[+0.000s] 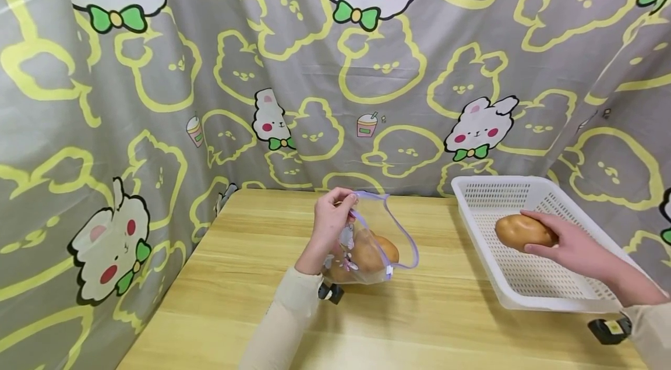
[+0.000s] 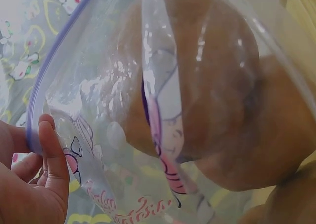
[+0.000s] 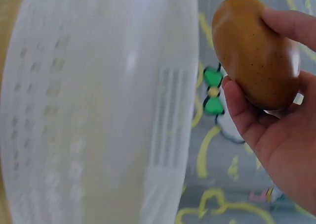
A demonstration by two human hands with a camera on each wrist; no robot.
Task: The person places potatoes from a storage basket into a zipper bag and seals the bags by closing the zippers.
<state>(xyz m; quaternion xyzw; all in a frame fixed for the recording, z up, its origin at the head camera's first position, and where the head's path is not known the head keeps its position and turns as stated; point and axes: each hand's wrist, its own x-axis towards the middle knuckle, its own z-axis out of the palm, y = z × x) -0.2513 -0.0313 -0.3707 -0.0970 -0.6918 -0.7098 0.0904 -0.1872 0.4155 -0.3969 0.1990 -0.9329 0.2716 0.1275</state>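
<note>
Head view: we are pinching the zip bag [image 1: 374, 247] rim with our left hand [image 1: 330, 221], our right hand [image 1: 574, 247] gripping a potato [image 1: 521, 231] above the white basket [image 1: 529, 285].

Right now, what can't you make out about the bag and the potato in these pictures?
- How many potatoes are in the bag: head view too small, left wrist view blurred by plastic.
- Basket floor under the potato: hidden by it and the right hand.
- Left hand fingertips on the bag's rim: too small in the head view.

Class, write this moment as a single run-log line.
left hand: pinches bag rim | right hand: holds potato over basket | bag: potatoes inside, on table
</note>
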